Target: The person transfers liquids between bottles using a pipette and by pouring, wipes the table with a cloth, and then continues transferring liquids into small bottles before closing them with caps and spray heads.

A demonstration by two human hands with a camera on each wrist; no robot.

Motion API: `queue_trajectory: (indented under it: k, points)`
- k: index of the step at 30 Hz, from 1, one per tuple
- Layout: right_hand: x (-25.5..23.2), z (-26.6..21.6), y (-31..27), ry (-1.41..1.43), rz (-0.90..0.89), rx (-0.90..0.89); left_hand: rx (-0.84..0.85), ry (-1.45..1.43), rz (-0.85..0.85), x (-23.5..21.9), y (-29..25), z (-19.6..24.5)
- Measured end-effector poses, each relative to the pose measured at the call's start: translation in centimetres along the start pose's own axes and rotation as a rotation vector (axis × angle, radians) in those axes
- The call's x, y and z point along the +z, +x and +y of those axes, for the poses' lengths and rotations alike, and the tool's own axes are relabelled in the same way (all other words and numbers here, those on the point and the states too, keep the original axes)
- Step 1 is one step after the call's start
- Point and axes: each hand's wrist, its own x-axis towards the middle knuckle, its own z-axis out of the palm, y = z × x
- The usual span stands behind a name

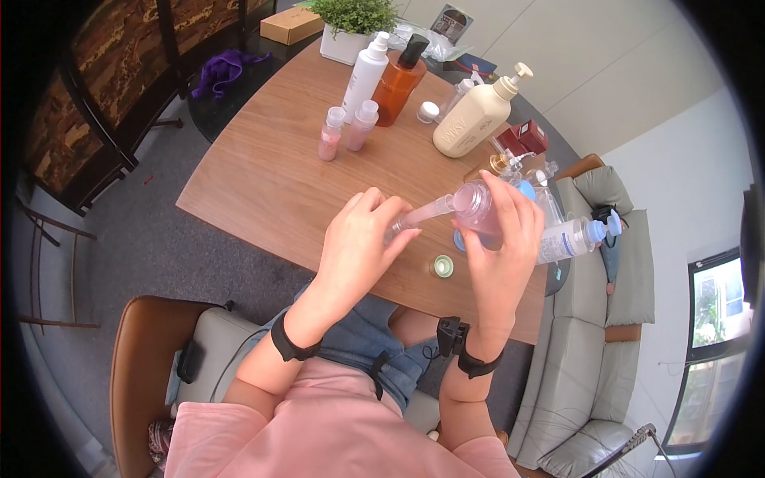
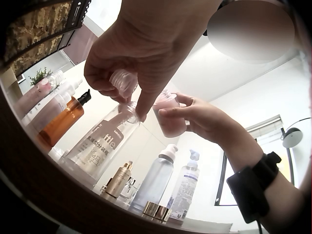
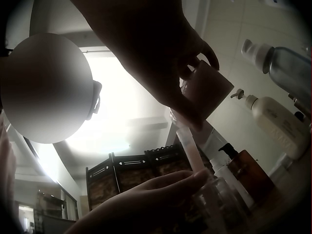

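Note:
In the head view my left hand (image 1: 355, 243) pinches a narrow clear tube (image 1: 429, 211) with pink liquid inside. My right hand (image 1: 510, 243) grips a round, pink translucent bottle (image 3: 207, 90) that is uncapped and tilted, its threaded mouth right at the tube's open end. The left wrist view has a clear bottle with printed lettering (image 2: 100, 146) standing just under the left fingers, its neck close to the thumb. From above, the left hand mostly hides that bottle. A small green cap (image 1: 442, 266) lies on the table between my wrists.
Two small pink bottles, one of them nearer the edge (image 1: 330, 135), stand at the table's far left. Behind are a white bottle (image 1: 365, 78) and an amber pump bottle (image 1: 401, 80). A cream pump bottle (image 1: 474, 119) and a blue-topped pump bottle (image 1: 566, 242) stand toward the right.

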Motion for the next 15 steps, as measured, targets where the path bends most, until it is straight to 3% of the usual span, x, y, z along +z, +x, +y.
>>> queue_trajectory:
  k: [15]
  points:
    - [0.00, -0.14, 0.13, 0.008, 0.006, -0.015, -0.007, -0.004, 0.003, 0.06, 0.00, -0.03]
